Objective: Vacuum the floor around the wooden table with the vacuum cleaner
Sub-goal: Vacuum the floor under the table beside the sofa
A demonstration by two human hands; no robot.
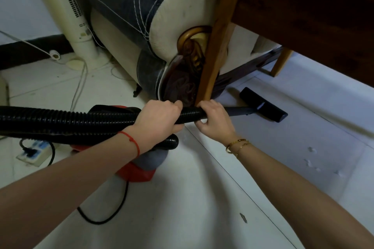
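Both hands hold the black ribbed vacuum hose [81,121]. My left hand [159,119] grips it from above, and my right hand [214,119] grips it just ahead, where the hose meets the dark wand [240,111]. The flat black floor nozzle [263,105] lies on the white tiled floor [202,198], under the wooden table [303,12]. The table's near leg [218,36] stands right behind my hands. The red and grey vacuum body [145,166] sits on the floor below my left wrist.
A dark and cream sofa arm [172,18] with gold trim stands close behind the table leg. A cream tower fan [68,6] and loose white cords are at the back left. A power strip [34,152] and the black mains cable [105,218] lie at left.
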